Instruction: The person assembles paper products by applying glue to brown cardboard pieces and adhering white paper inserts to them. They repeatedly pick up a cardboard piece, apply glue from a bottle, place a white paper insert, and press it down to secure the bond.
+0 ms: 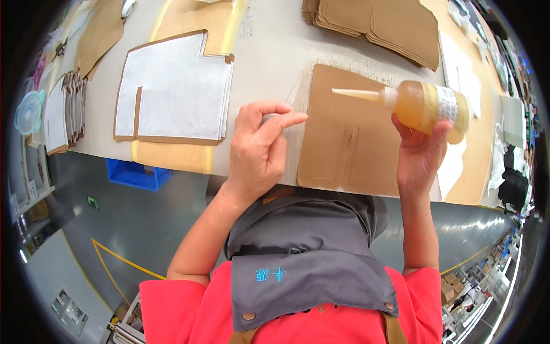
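Note:
My right hand (423,152) is wrapped round a squeeze bottle (423,106) of amber liquid, perhaps glue. The bottle lies nearly level, and its long thin nozzle points left over a flat brown panel (329,149). That panel lies on the table right in front of me, with a slot-like mark near its middle. Just left of the panel, my left hand (259,143) has its fingers curled in, the index fingertip close to the panel's left edge. Something small and greyish shows between those fingers, too hidden to name.
White-faced panels with brown edges (177,92) lie stacked on the table (266,63) to the left. A thick brown pile (372,26) sits at the far right, and more upright panels (66,109) stand at far left. Below the table edge is a blue bin (137,175).

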Demonstrator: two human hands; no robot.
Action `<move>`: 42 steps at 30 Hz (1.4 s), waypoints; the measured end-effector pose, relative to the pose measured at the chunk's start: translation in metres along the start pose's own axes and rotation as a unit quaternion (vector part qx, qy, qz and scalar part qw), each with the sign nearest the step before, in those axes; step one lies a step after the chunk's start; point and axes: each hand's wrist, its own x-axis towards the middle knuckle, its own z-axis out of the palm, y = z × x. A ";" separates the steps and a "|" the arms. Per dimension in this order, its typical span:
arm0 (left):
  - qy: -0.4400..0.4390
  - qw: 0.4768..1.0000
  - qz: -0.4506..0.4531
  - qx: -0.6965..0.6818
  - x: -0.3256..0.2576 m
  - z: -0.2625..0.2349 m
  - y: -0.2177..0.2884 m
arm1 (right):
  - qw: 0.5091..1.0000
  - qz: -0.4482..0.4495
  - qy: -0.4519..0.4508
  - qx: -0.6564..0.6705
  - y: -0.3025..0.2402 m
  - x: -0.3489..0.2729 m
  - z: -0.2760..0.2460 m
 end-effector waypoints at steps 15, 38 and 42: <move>-0.017 0.999 -0.016 -0.039 0.000 -0.001 -0.002 | 0.998 -0.004 -0.023 -0.060 0.021 0.032 0.012; 0.009 1.000 0.016 -0.005 -0.002 0.003 -0.004 | 0.998 0.032 -0.045 -0.044 0.013 -0.065 -0.011; 0.016 1.000 0.007 -0.024 -0.003 0.005 -0.004 | 0.992 0.043 -0.063 -0.101 0.012 -0.080 -0.018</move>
